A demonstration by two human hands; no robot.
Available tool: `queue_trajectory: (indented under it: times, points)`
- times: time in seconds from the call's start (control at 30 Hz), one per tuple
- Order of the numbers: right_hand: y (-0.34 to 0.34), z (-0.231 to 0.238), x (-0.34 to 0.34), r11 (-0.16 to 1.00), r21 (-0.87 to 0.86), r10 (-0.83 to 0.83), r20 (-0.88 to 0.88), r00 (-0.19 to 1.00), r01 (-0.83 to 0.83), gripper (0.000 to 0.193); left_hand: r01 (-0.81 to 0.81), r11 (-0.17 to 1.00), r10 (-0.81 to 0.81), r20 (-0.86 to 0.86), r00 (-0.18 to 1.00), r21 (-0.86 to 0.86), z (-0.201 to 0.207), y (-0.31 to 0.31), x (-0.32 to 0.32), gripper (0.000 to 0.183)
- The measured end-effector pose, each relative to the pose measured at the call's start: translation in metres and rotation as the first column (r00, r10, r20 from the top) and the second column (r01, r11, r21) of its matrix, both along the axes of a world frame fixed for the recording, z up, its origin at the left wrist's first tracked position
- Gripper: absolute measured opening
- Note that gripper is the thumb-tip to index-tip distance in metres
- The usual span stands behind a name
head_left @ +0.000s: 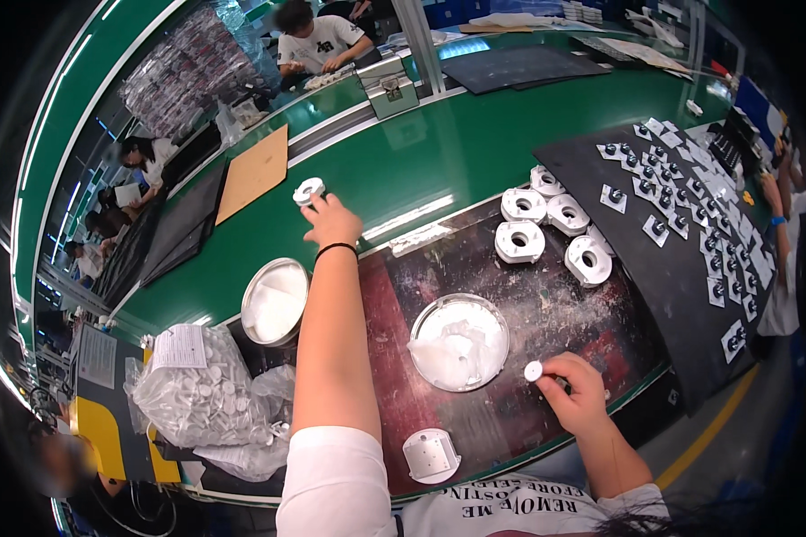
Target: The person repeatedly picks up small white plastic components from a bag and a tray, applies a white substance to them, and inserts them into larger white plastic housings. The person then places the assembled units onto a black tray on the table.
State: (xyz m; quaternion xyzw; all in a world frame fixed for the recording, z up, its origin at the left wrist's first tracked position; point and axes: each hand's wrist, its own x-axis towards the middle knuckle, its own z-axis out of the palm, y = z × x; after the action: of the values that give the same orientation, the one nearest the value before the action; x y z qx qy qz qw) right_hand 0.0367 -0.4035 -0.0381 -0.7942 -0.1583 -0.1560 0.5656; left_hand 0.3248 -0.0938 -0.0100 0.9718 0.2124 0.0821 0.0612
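Beyond the far edge of the tabletop (546, 309), a white ring-shaped part (306, 190) is touched by the left hand (337, 222); whether its fingers grip cannot be told. Nearer the front edge, a white round disc (533, 370) is pinched by the right hand (578, 394). Level handling seems advisable.

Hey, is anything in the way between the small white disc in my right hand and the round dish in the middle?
Nothing visible is: in this view, only bare tabletop shows between the disc in your right hand and the dish.
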Motion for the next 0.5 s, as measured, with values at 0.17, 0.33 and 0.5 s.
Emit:
queue_trajectory:
  times: [0.17,0.33,0.5]
  points:
    - [-0.001,0.008,0.004,0.999,-0.036,0.003,0.029,1.0,-0.002,0.015,-0.135,0.991,0.133,0.078,0.988,0.02,-0.009,0.017,0.029,0.055]
    - [-0.001,0.008,0.009,0.993,-0.116,0.019,0.05,0.999,-0.013,0.019,-0.077,0.997,0.078,0.088,0.993,-0.015,-0.015,0.016,0.043,0.055]
    - [0.003,0.005,0.006,0.967,-0.23,-0.094,0.058,0.994,0.105,0.023,0.134,0.991,-0.136,0.141,0.981,0.02,-0.022,0.001,0.037,0.049]
